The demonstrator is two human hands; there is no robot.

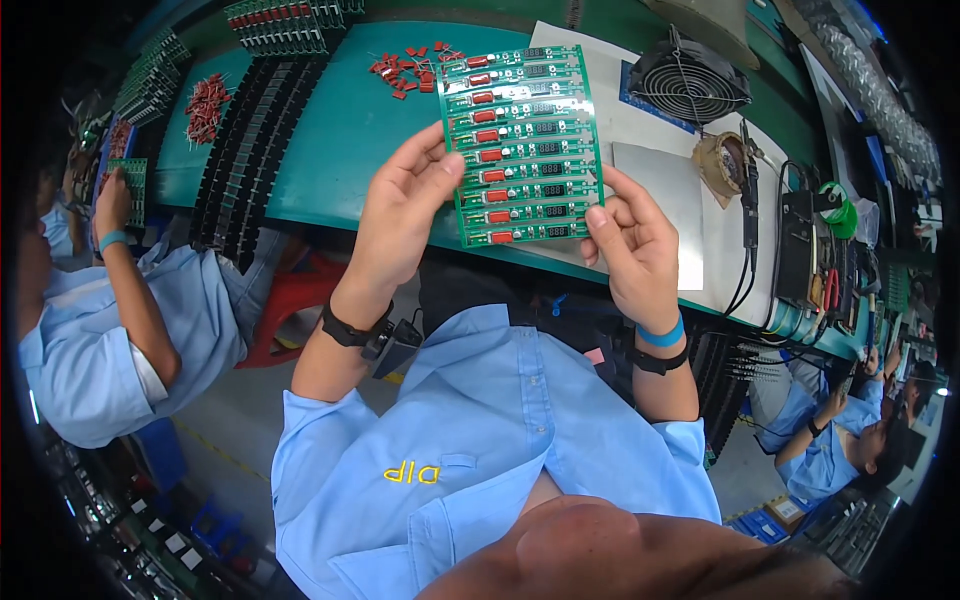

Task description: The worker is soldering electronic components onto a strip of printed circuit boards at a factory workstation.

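Between my two hands I hold up a green circuit board panel (520, 150) above the bench edge. Its several strips each carry a red capacitor, small white parts and a dark digit display. My left hand (412, 195) grips the panel's left edge, thumb on the front face. Lower on the right edge, my right hand (632, 235) pinches the panel near its bottom corner. The fingers of both hands are partly hidden behind the board. Loose red capacitors (405, 70) lie on the green mat just beyond the panel's upper left.
A black slotted rack (255, 150) crosses the bench at left, beside another pile of red capacitors (207, 108). At right are a black fan (690, 85), a soldering iron stand (722, 165) and cables. Co-workers sit on both sides; the left one's hand (113, 205) holds a board.
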